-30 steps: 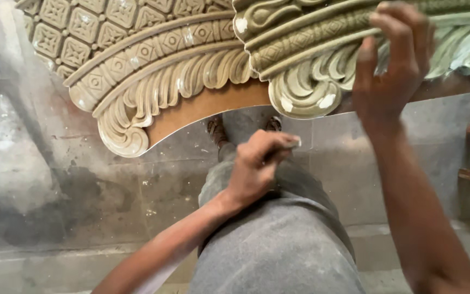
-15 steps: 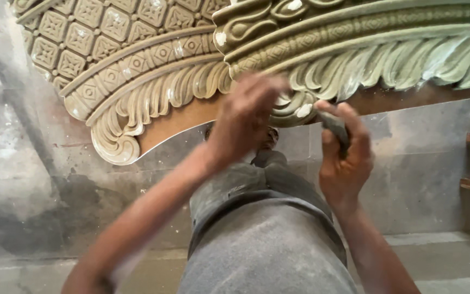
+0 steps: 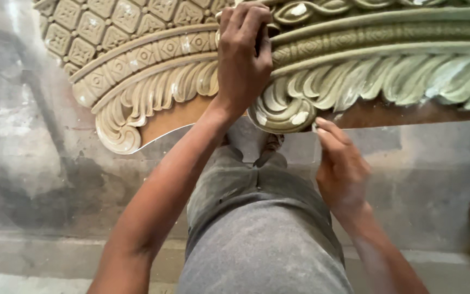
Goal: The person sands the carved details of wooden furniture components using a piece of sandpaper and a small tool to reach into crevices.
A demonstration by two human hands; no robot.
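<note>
The left hand (image 3: 243, 57) presses on the big green carved panel (image 3: 354, 60). The right hand (image 3: 341, 171) sits just under its curly edge.

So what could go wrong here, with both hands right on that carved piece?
The left hand presses on the carved panel near its scroll end; thin raised leaves there might chip under hard pressure. The panel's edge overhangs the person's legs, so a slip could drop it. The right hand sits just under that edge and could get pinched.
</note>
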